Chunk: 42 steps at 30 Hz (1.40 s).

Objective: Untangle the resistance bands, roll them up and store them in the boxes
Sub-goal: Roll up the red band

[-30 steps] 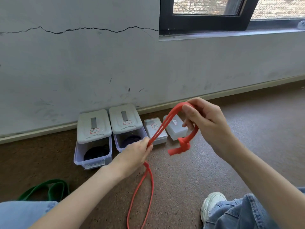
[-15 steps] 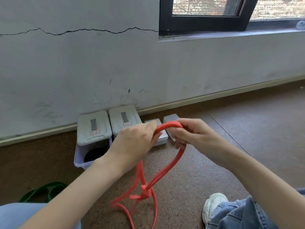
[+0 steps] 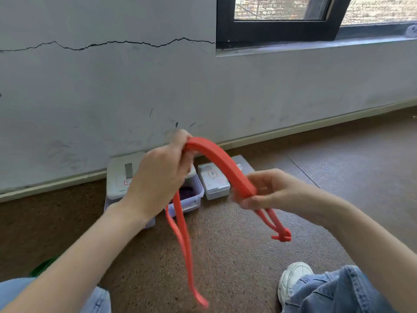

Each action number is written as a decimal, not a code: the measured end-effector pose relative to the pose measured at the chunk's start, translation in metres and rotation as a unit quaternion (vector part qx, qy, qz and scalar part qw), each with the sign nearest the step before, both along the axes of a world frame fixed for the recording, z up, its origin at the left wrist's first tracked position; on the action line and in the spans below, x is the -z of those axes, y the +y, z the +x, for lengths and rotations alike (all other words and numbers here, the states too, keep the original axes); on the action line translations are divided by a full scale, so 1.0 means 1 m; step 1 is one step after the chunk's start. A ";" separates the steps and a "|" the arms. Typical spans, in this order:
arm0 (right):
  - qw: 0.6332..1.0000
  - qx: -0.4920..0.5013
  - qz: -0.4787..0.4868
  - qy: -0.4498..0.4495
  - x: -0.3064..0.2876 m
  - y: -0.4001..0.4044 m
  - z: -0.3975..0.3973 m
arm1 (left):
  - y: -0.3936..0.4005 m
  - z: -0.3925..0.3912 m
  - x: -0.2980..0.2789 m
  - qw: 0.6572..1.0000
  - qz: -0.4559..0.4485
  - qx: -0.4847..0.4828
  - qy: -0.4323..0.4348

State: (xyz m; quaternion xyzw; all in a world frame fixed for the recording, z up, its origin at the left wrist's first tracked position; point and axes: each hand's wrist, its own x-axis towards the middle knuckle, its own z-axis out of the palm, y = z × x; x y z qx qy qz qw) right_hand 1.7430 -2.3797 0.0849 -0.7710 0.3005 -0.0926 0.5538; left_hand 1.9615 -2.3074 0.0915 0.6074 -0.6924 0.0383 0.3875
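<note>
Two knees in jeans down at the bottom, one at 7 o'clock and one at 5, with my white sneaker (image 3: 293,281) poking out next to the 5 o'clock one. Just above the 7 o'clock knee there's a scrap of a green band (image 3: 44,266) on the floor (image 3: 248,256), mostly hidden behind my forearm.

Dead centre I've got the red resistance band (image 3: 220,162) up in the air, doubled into two strands. My left hand (image 3: 158,177) is curled round it at about 12 o'clock, gripping the high end of the arch. From there two loose strands drop straight down towards 6 o'clock, and the tail end is a bit blurry near the floor. My right hand (image 3: 268,190) sits at roughly 3 o'clock, lower than the left, pinching the other end of the arch between thumb and fingers. It's blurry too, so can't say much more about the fingers. Below that hand the strands hang to a tight knot (image 3: 282,235) at around 4 o'clock.

Further back, right against the wall (image 3: 135,86), are the boxes: two bigger lavender ones (image 3: 191,197) mostly behind my left hand, with something dark purple inside the open one, and two small closed ones (image 3: 214,181) just beside them. Up at 1 o'clock there's a black-framed window (image 3: 279,28).
</note>
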 end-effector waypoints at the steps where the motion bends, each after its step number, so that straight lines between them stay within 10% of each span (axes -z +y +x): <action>1: 0.999 -0.006 0.033 -0.036 0.001 0.003 0.004 | 0.002 -0.008 -0.003 0.997 -0.012 0.000 -0.076; 6: 0.996 0.014 -0.044 -0.077 0.003 0.012 0.024 | 0.004 -0.029 0.020 0.976 0.043 0.041 -0.208; 15: 0.974 0.091 -0.042 -0.203 -0.010 0.005 0.012 | 0.004 -0.013 0.091 0.948 0.310 0.072 -0.021; 20: 0.999 0.020 -0.040 -0.021 0.004 0.001 0.007 | -0.005 0.001 0.045 0.978 0.154 0.025 0.137; 23: 0.999 0.010 0.016 -0.047 0.009 0.009 0.016 | 0.000 -0.013 0.022 0.990 0.095 0.086 0.052; 33: 0.977 0.099 -0.026 -0.186 -0.010 -0.001 0.015 | -0.003 -0.009 0.080 0.954 0.287 0.067 -0.055; 39: 0.995 -0.006 -0.016 0.103 0.010 -0.005 0.005 | -0.003 0.000 0.057 0.963 0.233 0.092 0.104; 42: 0.999 0.002 0.029 0.035 0.017 0.002 0.011 | 0.001 -0.013 0.041 0.955 0.223 0.179 0.080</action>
